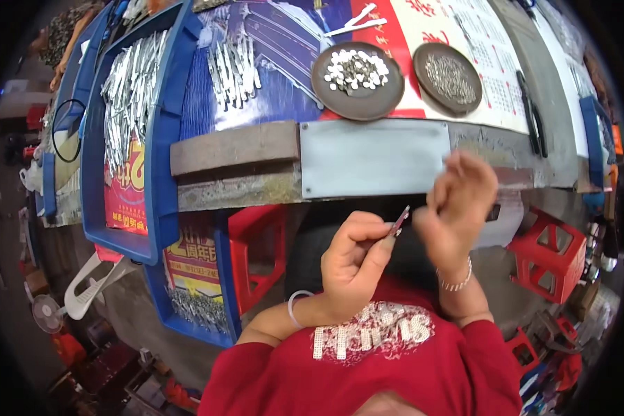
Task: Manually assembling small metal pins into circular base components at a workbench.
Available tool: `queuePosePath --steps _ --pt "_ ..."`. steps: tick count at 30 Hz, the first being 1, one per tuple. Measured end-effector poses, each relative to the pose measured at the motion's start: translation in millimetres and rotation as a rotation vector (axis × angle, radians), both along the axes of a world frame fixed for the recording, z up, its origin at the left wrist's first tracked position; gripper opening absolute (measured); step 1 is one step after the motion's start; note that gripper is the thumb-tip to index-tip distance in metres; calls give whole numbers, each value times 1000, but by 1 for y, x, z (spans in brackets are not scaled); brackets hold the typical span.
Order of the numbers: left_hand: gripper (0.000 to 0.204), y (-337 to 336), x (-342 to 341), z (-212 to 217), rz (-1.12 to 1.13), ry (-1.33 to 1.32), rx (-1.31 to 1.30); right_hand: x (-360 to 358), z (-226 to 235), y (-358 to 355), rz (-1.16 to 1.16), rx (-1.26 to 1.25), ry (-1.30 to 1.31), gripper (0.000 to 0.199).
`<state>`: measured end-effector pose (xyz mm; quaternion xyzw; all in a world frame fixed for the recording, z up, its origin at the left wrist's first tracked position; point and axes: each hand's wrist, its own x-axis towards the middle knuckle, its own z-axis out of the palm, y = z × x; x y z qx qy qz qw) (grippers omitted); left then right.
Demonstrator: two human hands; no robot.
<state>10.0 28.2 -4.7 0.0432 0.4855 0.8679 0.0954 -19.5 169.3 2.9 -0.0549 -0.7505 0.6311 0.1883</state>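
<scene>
My left hand [357, 260] is closed, pinching a small slim metal piece [400, 220] between thumb and fingertips, in front of the bench edge. The piece is tilted, its upper end sticking out past the fingers. Just right of it, my right hand [464, 208] is raised and smeared by motion, so whether it holds anything cannot be made out. Beyond both hands a pale metal plate [374, 159] is fixed to the bench edge. A brown dish of white and dark small round pieces [357, 69] stands behind it, with a second dish of tiny metal pins [454, 78] to its right.
On the left, a blue tray [163, 139] holds many slim silver metal pieces; more [232, 69] lie on the bench. A lower blue bin [232, 326] sits beside a red stool [256, 253]. Dark-handled pliers [532, 114] lie at right, above another red stool [551, 256].
</scene>
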Motion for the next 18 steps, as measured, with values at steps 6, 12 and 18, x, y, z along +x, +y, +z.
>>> queuePosePath --steps 6,12,18 --pt "20 -4 2 2 -13 55 -67 13 -11 2 457 -16 -41 22" --pt "19 -7 -1 -3 55 242 -180 13 0 -14 502 -58 88 13" --pt "23 -11 3 -6 40 364 -221 -11 11 4 -189 -88 12 61"
